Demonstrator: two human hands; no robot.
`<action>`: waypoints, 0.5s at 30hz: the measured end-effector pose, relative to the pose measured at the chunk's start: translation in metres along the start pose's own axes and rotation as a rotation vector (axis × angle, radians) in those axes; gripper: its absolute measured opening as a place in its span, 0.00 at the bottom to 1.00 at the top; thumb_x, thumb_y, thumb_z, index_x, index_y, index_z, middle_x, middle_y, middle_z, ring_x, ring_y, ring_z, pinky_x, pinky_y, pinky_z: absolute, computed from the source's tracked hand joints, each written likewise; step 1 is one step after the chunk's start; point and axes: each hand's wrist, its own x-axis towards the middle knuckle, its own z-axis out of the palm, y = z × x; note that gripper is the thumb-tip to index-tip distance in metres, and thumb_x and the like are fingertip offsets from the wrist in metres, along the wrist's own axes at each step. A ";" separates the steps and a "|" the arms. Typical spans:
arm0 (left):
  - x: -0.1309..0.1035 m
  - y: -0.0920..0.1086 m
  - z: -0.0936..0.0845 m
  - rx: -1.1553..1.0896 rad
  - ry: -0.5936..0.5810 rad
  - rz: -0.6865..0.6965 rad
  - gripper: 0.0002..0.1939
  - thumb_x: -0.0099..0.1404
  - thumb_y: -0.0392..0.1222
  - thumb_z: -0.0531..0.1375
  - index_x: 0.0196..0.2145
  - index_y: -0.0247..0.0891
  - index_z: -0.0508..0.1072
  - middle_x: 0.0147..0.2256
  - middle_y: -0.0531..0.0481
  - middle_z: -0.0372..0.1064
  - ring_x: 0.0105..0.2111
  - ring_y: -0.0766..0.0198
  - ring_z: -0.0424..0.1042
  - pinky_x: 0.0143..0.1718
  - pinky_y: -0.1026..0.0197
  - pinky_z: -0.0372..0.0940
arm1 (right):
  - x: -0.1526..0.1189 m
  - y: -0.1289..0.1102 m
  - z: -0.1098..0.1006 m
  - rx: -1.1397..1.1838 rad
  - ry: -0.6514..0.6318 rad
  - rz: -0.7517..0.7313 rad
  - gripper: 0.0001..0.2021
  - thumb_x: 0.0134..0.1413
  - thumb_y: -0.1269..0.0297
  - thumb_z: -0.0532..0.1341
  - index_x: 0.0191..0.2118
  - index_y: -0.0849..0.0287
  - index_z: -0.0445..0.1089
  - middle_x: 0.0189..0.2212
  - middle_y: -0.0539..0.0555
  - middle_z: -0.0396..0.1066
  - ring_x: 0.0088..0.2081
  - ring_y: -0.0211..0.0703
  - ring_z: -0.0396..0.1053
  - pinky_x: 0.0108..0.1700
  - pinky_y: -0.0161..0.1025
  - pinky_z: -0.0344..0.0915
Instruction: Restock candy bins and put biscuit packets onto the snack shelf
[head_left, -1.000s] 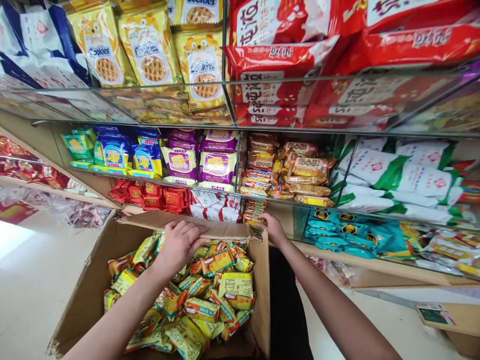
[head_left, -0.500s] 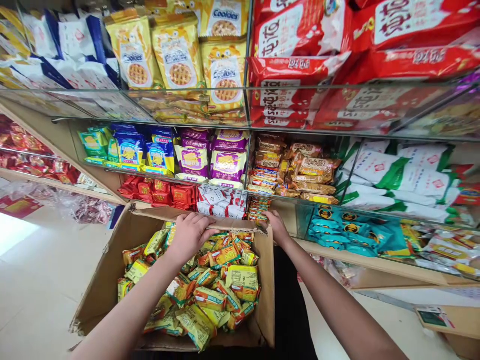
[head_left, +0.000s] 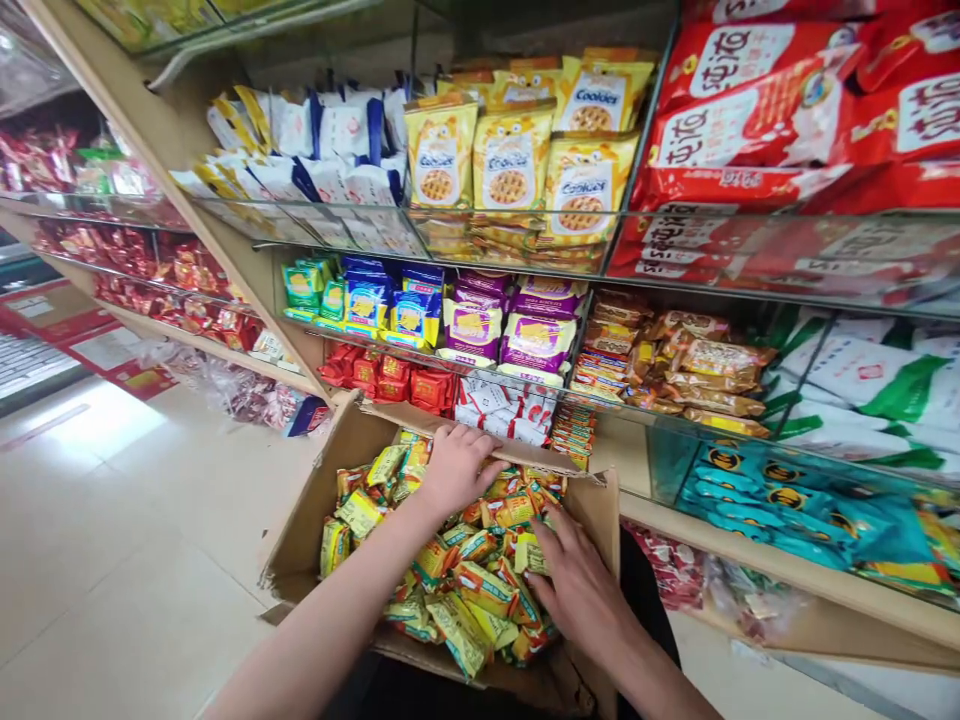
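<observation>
A cardboard box (head_left: 300,515) with its top open holds many small yellow-and-orange snack packets (head_left: 459,632). My left hand (head_left: 459,468) grips the folded flap (head_left: 536,455) along the box's far side, fingers curled over its edge. Inside the right part of the box is my right hand (head_left: 581,580), palm down over the packets. Its fingers are spread around a pale yellow packet (head_left: 529,555), which is partly covered; no firm hold shows. Behind the box, on the lowest shelf, a stack of thin orange-and-green packets (head_left: 574,432) stands beside white-and-red packets (head_left: 506,410).
Glass-fronted shelves rise just behind the box, with yellow cookie bags (head_left: 514,165), red bags (head_left: 731,110), purple biscuit packs (head_left: 536,335) and teal packets (head_left: 780,500). A slanting wooden divider (head_left: 187,200) stands left. Plastic-wrapped goods (head_left: 247,385) lie on the tiled floor (head_left: 142,540).
My right hand has left the low shelf by the stacked packets and come down into the box. My left hand still holds the flap. The view has swung left.
</observation>
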 end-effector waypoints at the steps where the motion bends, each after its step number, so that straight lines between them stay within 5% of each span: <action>1: -0.002 0.001 0.000 -0.004 -0.001 0.002 0.14 0.63 0.49 0.52 0.40 0.40 0.70 0.38 0.48 0.72 0.39 0.56 0.65 0.38 0.53 0.51 | 0.003 -0.002 0.006 -0.057 -0.075 0.061 0.23 0.45 0.73 0.59 0.51 0.65 0.65 0.55 0.66 0.59 0.56 0.60 0.55 0.53 0.53 0.57; 4: -0.006 0.003 0.001 -0.022 -0.008 0.012 0.14 0.62 0.47 0.53 0.42 0.39 0.70 0.38 0.46 0.71 0.38 0.56 0.65 0.37 0.53 0.52 | 0.008 -0.005 0.012 -0.110 -0.212 0.119 0.25 0.46 0.76 0.56 0.53 0.66 0.63 0.54 0.65 0.61 0.57 0.60 0.54 0.54 0.53 0.57; 10: -0.003 -0.002 -0.006 -0.144 0.037 0.076 0.14 0.61 0.41 0.54 0.45 0.39 0.68 0.42 0.45 0.70 0.42 0.55 0.65 0.43 0.50 0.55 | 0.000 -0.010 -0.002 -0.024 -0.199 0.067 0.18 0.44 0.79 0.56 0.44 0.63 0.69 0.43 0.60 0.70 0.49 0.57 0.61 0.49 0.52 0.60; 13: -0.012 0.008 -0.014 -0.410 0.184 0.186 0.15 0.62 0.35 0.51 0.47 0.39 0.66 0.48 0.44 0.66 0.48 0.58 0.63 0.49 0.52 0.56 | -0.003 -0.008 -0.003 0.109 -0.093 0.043 0.17 0.46 0.74 0.57 0.45 0.62 0.66 0.43 0.58 0.69 0.47 0.52 0.64 0.49 0.50 0.62; 15: -0.023 0.024 -0.016 -0.626 0.213 0.122 0.14 0.63 0.35 0.52 0.47 0.39 0.66 0.46 0.44 0.67 0.47 0.60 0.64 0.48 0.55 0.59 | -0.003 -0.006 -0.006 0.205 0.054 0.066 0.18 0.49 0.67 0.58 0.48 0.62 0.62 0.44 0.59 0.68 0.47 0.50 0.64 0.48 0.47 0.63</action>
